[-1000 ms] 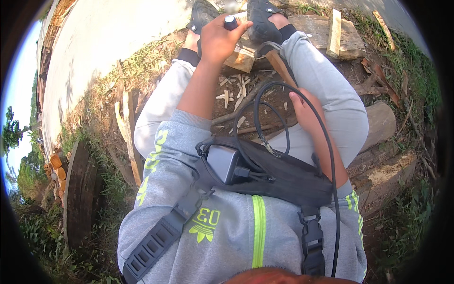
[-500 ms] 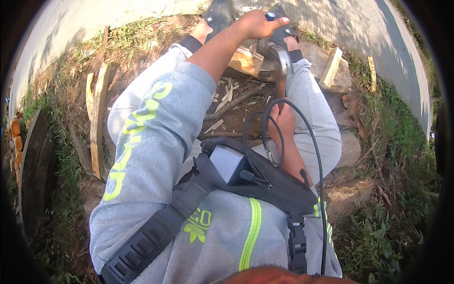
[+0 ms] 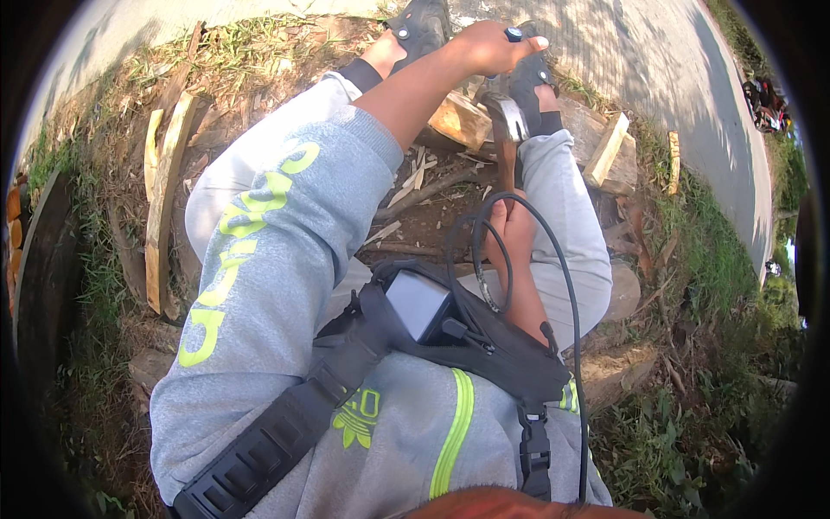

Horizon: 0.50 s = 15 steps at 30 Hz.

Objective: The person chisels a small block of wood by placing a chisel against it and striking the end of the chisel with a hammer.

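My left hand (image 3: 494, 48) is at the far middle, between my shoes. Its fingers are closed round a narrow handle with a dark blue round end (image 3: 513, 35); most of that tool is hidden by the hand. Nearer to me, my right hand (image 3: 517, 227) grips the brown wooden shaft of a hammer (image 3: 505, 156). The hammer's metal head points away from me and lies just below my left hand. Beside the head, to its left, is a split wood block (image 3: 460, 119) with a pale cut face.
Wood chips (image 3: 418, 173) and a stick (image 3: 428, 197) lie between my legs. Long split planks (image 3: 166, 208) are at the left; a short piece (image 3: 608, 149) rests on a log at the right. A black cable (image 3: 566, 259) loops over my right wrist from a chest bag (image 3: 432, 303).
The view has shifted slightly. My left hand shows a little farther right, still closed on the handle. The hammer head has moved slightly, and my right hand keeps its grip on the shaft.
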{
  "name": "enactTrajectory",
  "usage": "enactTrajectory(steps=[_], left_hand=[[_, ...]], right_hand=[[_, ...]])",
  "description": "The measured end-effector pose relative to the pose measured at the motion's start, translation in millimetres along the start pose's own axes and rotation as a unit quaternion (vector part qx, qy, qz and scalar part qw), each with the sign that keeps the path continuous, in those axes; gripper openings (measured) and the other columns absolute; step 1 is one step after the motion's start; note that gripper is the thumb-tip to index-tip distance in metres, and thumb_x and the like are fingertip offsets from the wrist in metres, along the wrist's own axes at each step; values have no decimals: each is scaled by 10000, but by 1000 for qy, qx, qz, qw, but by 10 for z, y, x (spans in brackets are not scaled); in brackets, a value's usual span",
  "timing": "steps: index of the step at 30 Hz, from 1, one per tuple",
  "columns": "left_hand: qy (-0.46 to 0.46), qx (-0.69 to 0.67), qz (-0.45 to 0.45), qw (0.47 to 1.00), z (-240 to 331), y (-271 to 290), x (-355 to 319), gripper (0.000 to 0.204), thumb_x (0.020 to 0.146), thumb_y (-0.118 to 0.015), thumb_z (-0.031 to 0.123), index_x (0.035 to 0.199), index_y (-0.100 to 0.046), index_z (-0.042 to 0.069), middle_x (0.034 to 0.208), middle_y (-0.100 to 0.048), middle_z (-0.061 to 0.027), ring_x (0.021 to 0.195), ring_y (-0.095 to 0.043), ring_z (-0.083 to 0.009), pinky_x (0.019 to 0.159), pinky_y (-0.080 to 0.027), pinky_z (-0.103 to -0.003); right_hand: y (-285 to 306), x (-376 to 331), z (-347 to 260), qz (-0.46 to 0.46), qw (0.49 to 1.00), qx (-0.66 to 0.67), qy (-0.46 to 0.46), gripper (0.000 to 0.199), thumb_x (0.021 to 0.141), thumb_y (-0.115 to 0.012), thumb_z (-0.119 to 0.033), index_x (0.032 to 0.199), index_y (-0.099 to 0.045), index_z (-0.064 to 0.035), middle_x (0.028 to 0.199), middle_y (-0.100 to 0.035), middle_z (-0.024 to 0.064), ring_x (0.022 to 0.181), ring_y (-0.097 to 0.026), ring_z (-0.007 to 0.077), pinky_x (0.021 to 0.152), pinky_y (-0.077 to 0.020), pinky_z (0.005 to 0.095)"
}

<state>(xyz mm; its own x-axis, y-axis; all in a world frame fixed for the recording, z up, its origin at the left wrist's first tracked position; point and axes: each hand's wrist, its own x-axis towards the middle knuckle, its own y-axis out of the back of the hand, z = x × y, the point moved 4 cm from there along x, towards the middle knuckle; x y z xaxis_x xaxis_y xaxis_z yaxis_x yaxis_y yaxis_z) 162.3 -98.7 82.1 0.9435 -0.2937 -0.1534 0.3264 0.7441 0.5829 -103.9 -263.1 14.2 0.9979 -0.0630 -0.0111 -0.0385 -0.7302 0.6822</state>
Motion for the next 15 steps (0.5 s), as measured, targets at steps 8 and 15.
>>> enactTrajectory(steps=[8,15], left_hand=[[0,-124,71,990,768,766,-530,615,1013,-641,586,843,-745,5,750,-734,-91,736,-681,-161,733,-548,-355],[-45,-25,76,996,734,577,-538,604,1025,-621,584,812,-725,27,702,-704,-94,671,-675,-199,635,-532,-369]], right_hand=[[-191,-36,254,-104,988,-101,-58,290,1040,-610,-319,1057,-563,-33,896,-703,265,897,-679,500,749,-515,583],[57,-20,193,-108,983,3,-149,289,1053,-593,-296,1066,-619,-9,919,-697,283,936,-669,506,780,-503,551]])
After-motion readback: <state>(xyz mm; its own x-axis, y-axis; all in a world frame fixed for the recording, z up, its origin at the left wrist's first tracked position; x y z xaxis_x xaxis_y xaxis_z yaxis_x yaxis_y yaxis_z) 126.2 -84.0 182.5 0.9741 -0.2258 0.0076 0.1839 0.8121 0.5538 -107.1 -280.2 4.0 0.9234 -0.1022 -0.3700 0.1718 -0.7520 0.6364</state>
